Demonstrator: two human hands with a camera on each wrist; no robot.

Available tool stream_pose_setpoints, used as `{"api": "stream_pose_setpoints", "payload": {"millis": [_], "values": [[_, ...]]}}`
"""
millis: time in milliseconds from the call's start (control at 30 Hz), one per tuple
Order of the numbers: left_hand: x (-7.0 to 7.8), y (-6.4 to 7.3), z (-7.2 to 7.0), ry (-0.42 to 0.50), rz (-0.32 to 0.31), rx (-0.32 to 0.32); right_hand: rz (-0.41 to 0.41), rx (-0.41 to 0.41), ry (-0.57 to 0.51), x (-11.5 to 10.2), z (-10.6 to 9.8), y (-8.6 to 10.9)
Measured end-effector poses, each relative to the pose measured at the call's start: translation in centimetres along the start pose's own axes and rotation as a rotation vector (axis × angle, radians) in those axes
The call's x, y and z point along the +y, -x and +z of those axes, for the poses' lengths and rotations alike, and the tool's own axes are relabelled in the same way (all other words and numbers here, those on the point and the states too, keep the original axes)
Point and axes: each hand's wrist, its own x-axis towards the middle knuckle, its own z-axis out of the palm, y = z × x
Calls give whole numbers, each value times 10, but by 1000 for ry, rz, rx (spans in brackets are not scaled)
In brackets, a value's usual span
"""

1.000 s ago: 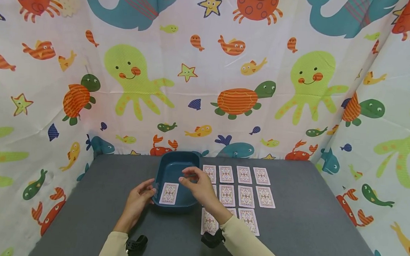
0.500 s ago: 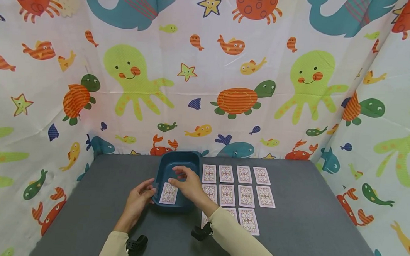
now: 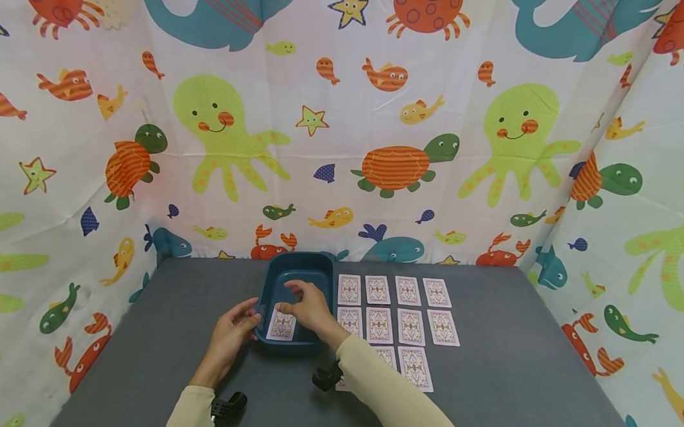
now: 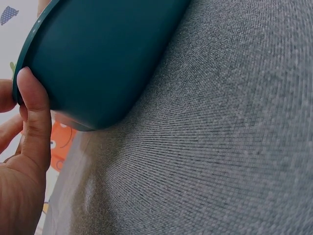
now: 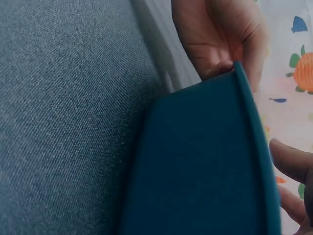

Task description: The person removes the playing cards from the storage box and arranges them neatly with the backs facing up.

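My left hand [image 3: 232, 337] grips the left rim of a dark blue plastic tray [image 3: 326, 267]. In the left wrist view the thumb [image 4: 33, 93] presses the tray's outer wall, with fingers across the rim. A playing card [image 3: 280, 327] with a patterned back lies in the near left part of the tray. Over the tray hovers my right hand [image 3: 312, 310], thumb and index finger apart; no card shows between them. Its thumb overlaps the card's top edge in the head view; whether they touch, I cannot tell. The right wrist view shows this hand [image 5: 296, 171] only in part, beyond the rim.
Several more face-down playing cards [image 3: 411, 327] lie in rows on the grey table [image 3: 502, 376], right of the tray. My right forearm [image 3: 391, 390] covers part of the nearest row. A curtain [image 3: 343, 194] printed with sea animals stands behind and at both sides.
My right hand has moved left and slightly nearer over the tray, its thumb now overlapping the card. The left hand stays at the rim. The tray and cards look unmoved.
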Motion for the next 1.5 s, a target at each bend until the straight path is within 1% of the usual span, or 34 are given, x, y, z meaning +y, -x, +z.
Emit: {"api": "stream_pose_setpoints", "payload": {"millis": [167,333,500,733,900,1000,1033,1167,1333,1500], "values": [[1,0,0,-4,3,1,52,-11,2,4,5,-6],[1,-1,0,-7,-8,6,93,-20,-1,9,9,-11],[0,-1,1,3,-13,12,111,-23,16,12,10,-14],[-1,0,1,0,-14,9,136,-31,69,18,11,-20],[-1,0,1,5,-19,8,168,-57,92,20,12,-21],[-1,1,1,3,-25,6,168,-71,130,21,13,-21],[-1,1,1,2,-26,5,154,-67,147,24,14,-22],[0,2,1,8,-17,7,151,-64,175,22,14,-22],[1,1,0,16,-10,10,196,-70,175,18,14,-20],[1,1,0,16,0,5,199,-72,190,18,14,-20]]}}
